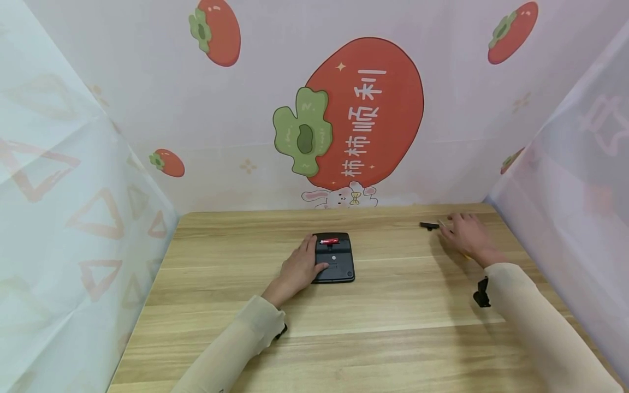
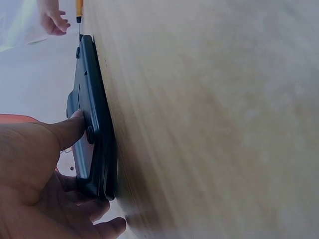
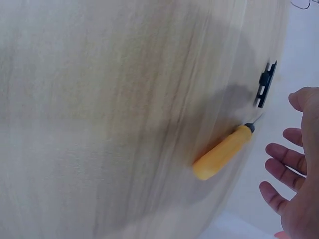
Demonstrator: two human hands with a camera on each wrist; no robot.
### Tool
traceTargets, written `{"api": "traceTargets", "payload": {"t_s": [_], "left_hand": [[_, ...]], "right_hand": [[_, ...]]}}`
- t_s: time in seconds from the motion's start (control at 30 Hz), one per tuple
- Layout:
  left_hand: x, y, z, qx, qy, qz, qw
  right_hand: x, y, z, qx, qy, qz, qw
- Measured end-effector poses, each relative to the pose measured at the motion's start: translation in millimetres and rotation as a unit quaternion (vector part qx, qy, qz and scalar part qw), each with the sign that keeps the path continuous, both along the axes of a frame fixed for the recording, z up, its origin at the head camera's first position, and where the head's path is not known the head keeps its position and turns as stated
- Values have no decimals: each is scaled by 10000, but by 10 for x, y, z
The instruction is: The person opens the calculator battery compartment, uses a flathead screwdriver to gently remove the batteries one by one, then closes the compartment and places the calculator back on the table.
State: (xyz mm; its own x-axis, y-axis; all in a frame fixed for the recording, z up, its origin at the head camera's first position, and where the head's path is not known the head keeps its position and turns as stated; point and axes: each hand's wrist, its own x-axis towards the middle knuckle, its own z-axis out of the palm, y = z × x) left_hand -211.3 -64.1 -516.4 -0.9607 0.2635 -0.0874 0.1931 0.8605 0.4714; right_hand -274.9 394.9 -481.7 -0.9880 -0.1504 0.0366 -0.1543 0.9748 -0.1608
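A black calculator [image 1: 334, 270] lies face down on the table, its battery slot uncovered with a red battery [image 1: 329, 241] in it. My left hand [image 1: 301, 263] grips the calculator's left side, thumb [image 2: 70, 130] on its back and fingers round the edge. Over at the right, my right hand [image 1: 467, 236] hovers with parted fingers above a screwdriver with a yellow handle [image 3: 224, 152]. In the head view that hand hides most of the screwdriver. Just left of the screwdriver's tip is a small black battery cover [image 1: 429, 225].
The wooden table [image 1: 393, 349] ends at a printed cloth backdrop [image 1: 236, 120] behind, with cloth sides [image 1: 59, 207] at left and right. Dark wrist gear [image 1: 482, 293] hangs below the right sleeve.
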Motion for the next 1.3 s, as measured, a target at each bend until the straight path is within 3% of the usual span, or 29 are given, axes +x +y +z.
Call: {"api": "traceTargets", "payload": {"t_s": [0.73, 1.3], "left_hand": [[2, -4, 4, 2, 19, 0, 10000], [-8, -4, -2, -16, -17, 39, 10000]], "right_hand": [[-27, -324, 124, 240, 436, 525, 9974], [17, -673, 177, 220, 462, 833, 9952]]}}
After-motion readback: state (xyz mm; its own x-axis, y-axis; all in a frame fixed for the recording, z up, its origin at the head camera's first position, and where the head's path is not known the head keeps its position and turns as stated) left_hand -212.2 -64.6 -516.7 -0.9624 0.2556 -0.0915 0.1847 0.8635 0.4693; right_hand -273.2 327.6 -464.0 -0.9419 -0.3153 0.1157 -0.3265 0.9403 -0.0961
